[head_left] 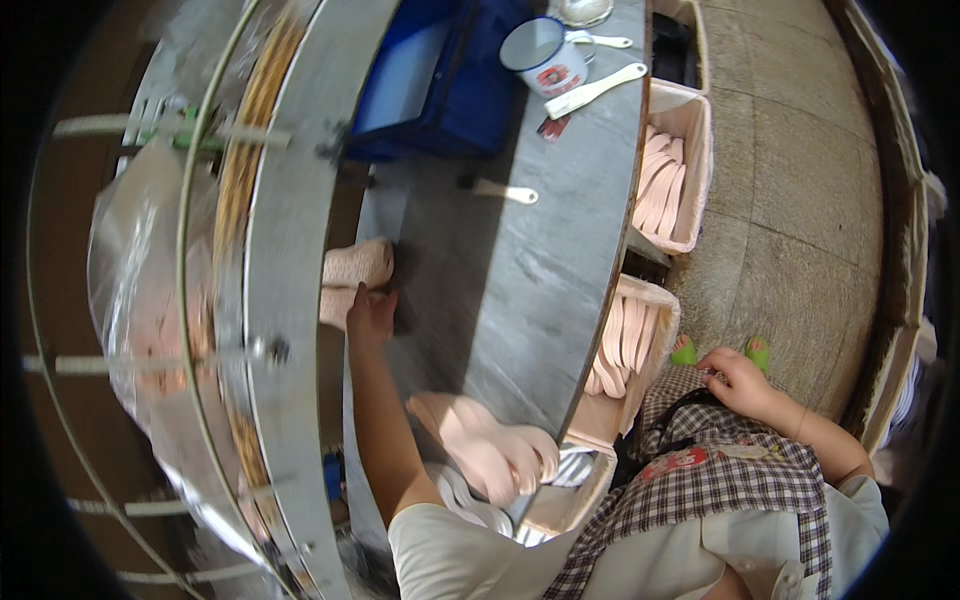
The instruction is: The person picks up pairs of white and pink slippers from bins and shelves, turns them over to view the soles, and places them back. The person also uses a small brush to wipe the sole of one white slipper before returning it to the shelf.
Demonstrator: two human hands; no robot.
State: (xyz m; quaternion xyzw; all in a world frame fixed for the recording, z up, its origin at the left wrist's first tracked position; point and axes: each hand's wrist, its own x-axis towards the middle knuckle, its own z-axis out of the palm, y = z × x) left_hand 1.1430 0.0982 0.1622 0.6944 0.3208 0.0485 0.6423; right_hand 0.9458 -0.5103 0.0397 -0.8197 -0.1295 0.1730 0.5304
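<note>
My left hand [369, 315] reaches across the grey metal worktable [520, 270] to a pair of pink shoe insoles [357, 265] lying at the table's far edge; its fingers touch the lower insole. Closer to me, a stack of pink insoles [490, 445] rests on the table's near end. My right hand [733, 382] lies loosely curled on my lap over a checked apron [720, 470], holding nothing that I can see.
A white enamel mug [545, 55], a white brush handle [595, 90] and a blue box [440, 80] stand at the table's far end. Cloth bins of insoles [670, 180] [625, 350] hang off the right edge. A curved metal rail [280, 300] and a plastic-wrapped bundle [140, 300] are left.
</note>
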